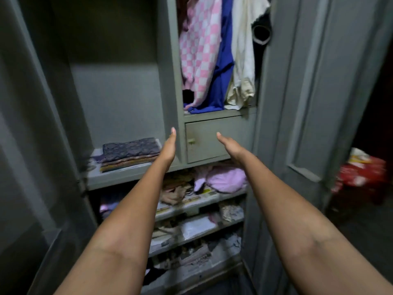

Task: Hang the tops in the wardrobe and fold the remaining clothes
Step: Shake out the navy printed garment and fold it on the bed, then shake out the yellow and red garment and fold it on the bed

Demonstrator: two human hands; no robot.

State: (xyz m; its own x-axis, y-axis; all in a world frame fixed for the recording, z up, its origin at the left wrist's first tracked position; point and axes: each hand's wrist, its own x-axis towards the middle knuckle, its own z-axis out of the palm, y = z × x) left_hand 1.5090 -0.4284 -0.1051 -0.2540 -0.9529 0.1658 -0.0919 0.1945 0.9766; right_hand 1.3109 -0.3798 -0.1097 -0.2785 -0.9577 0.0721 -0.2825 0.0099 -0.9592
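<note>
The grey wardrobe stands open in front of me. In its upper right compartment hang a pink-and-white checked top, a blue top and a cream top. A stack of folded patterned clothes lies on the left shelf. My left hand and my right hand reach forward side by side with straight fingers, palms facing each other, holding nothing, in front of the small drawer.
Both grey doors are swung open to either side. Lower shelves hold loose clothes, a lilac bundle and papers. A red stool with items stands at the right in the dark.
</note>
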